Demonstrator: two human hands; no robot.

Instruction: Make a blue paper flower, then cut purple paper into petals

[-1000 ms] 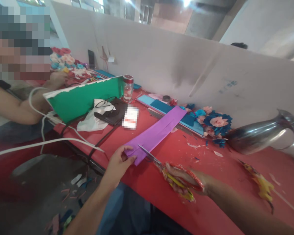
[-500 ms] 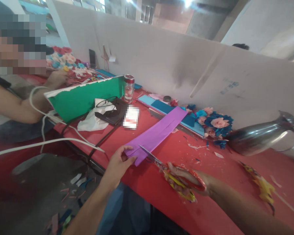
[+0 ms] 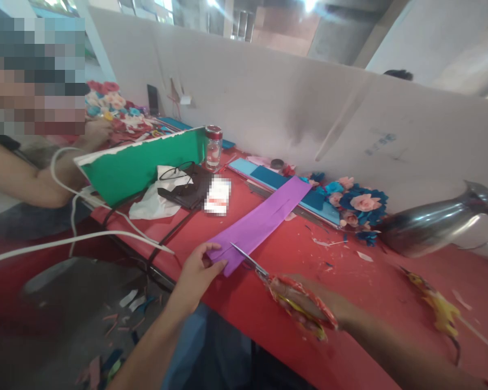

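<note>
Paper strip, purple and long, seen from the head camera: it lies slantwise on the red table, its near end close to the near edge and its far end over the blue sheets by the far edge. The left hand grasps the near end, pinching it between thumb and fingers. The right hand is closed around the wrapped handles of the scissors, right of that end; one blade lies across the strip, its tip just beside the left hand's fingers, while the other blade cannot be made out clearly. Paper flowers, pink and blue, rest at the far edge, right of the strip's far end, with a metal jug tilted beside them. A yellow glue gun lies on the right part of the table, and small scraps are scattered between it and the strip. Left of the strip are a blurred white card, a dark pouch with glasses near it, and a white cloth. Behind these stand a green board and, at its right end, a glass jar with a red lid. White cable crosses the table's left corner. Another person's arm appears beyond the board, at left.
</note>
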